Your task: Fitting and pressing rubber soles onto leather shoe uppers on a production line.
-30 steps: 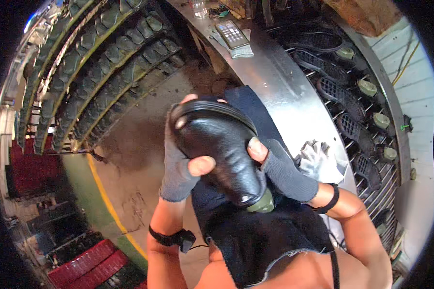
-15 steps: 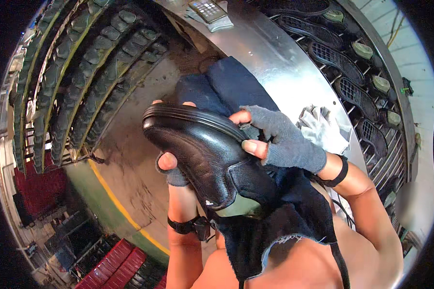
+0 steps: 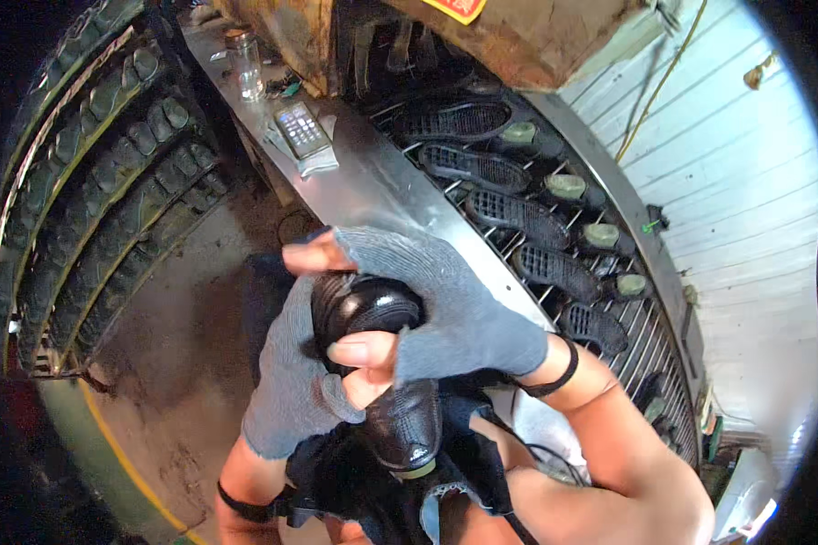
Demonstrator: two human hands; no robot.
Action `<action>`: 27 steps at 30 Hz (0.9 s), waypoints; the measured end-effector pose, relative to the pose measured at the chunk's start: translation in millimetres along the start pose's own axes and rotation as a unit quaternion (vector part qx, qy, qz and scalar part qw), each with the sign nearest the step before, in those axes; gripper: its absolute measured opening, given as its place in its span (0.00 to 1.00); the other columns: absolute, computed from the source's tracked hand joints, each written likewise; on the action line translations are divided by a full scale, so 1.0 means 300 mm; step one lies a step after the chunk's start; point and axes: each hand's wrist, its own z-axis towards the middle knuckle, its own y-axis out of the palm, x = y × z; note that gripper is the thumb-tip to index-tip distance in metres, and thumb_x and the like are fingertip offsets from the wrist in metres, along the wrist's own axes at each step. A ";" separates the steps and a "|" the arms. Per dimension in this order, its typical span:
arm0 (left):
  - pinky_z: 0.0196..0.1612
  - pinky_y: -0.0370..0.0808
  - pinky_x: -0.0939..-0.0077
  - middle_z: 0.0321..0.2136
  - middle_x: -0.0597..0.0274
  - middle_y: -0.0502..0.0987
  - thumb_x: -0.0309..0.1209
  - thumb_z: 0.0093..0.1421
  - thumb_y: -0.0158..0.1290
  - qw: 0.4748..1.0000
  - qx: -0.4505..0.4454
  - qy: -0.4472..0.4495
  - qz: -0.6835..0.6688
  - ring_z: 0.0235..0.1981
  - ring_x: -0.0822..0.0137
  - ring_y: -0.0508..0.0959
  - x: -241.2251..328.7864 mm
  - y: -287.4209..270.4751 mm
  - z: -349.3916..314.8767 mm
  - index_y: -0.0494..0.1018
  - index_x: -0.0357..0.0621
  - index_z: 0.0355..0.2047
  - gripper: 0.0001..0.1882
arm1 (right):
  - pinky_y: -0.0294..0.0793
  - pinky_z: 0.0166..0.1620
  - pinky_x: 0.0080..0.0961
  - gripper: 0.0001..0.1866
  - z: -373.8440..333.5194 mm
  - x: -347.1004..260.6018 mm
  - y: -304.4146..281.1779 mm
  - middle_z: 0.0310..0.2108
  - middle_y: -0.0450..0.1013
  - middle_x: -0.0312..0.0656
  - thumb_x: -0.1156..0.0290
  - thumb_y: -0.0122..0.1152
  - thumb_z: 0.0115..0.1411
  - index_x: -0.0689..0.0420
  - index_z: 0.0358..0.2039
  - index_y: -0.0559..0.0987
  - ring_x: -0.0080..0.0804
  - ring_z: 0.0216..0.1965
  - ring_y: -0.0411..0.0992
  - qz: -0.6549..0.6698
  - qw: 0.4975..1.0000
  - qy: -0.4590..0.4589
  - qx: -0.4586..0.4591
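A black leather shoe (image 3: 402, 420) is held in front of my body, its rounded shiny toe pointing away from me. A pale green block shows at its near end, beside a small white mark. My left hand (image 3: 295, 386), in a grey fingerless glove, wraps round the left side of the toe. From the right, my right hand (image 3: 454, 304), gloved alike, closes over the toe with its thumb across the top. The two thumbs lie close together on the shoe. The shoe's underside and most fingertips are hidden.
Along the right runs a rack of metal bars with several black soles (image 3: 518, 218) and green-topped shoes (image 3: 565, 187). Beside it, a metal ledge (image 3: 373, 186) bears a phone (image 3: 302, 130) and a glass jar (image 3: 248, 73). Shelves of dark shoes (image 3: 141, 136) stand left.
The shoe has turned from lying sideways to toe-away. My right hand has moved from the sole edge onto the toe, and my left now wraps its side. The view has shifted toward the ledge.
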 end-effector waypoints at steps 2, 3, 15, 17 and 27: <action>0.60 0.74 0.65 0.54 0.56 0.77 0.48 0.47 0.71 0.999 0.012 0.007 0.048 0.56 0.61 0.79 0.030 0.010 0.000 0.66 0.38 0.62 0.47 | 0.69 0.63 0.41 0.26 0.002 0.000 -0.006 0.53 0.78 0.51 0.58 0.77 0.51 0.57 0.49 0.85 0.46 0.59 0.74 0.091 0.994 0.061 -0.024; 0.59 0.75 0.66 0.53 0.55 0.77 0.49 0.48 0.70 0.993 -0.010 -0.006 0.120 0.56 0.60 0.80 0.044 0.010 -0.011 0.65 0.39 0.63 0.47 | 0.70 0.62 0.41 0.25 -0.001 0.013 -0.002 0.53 0.79 0.51 0.58 0.76 0.50 0.57 0.46 0.86 0.45 0.58 0.75 0.132 0.990 0.056 -0.006; 0.57 0.78 0.65 0.55 0.43 0.78 0.42 0.54 0.72 0.919 0.251 0.120 0.278 0.54 0.54 0.82 0.011 -0.091 -0.015 0.58 0.36 0.70 0.50 | 0.67 0.68 0.32 0.54 -0.211 0.021 0.250 0.63 0.73 0.48 0.65 0.83 0.49 0.63 0.73 0.63 0.33 0.65 0.70 0.092 0.961 0.253 0.069; 0.57 0.78 0.63 0.57 0.42 0.77 0.42 0.54 0.72 0.933 0.202 0.103 0.278 0.55 0.53 0.82 -0.049 -0.086 -0.054 0.55 0.36 0.71 0.52 | 0.69 0.65 0.30 0.49 -0.262 0.039 0.178 0.56 0.77 0.43 0.63 0.82 0.50 0.63 0.70 0.69 0.30 0.60 0.72 0.156 0.927 0.340 0.024; 0.64 0.72 0.64 0.62 0.45 0.72 0.34 0.50 0.74 0.970 0.121 0.099 0.184 0.61 0.56 0.76 -0.089 0.018 -0.162 0.53 0.34 0.70 0.54 | 0.70 0.65 0.31 0.51 -0.344 0.083 0.228 0.60 0.76 0.46 0.56 0.80 0.51 0.63 0.71 0.66 0.32 0.61 0.73 0.123 0.962 0.219 0.110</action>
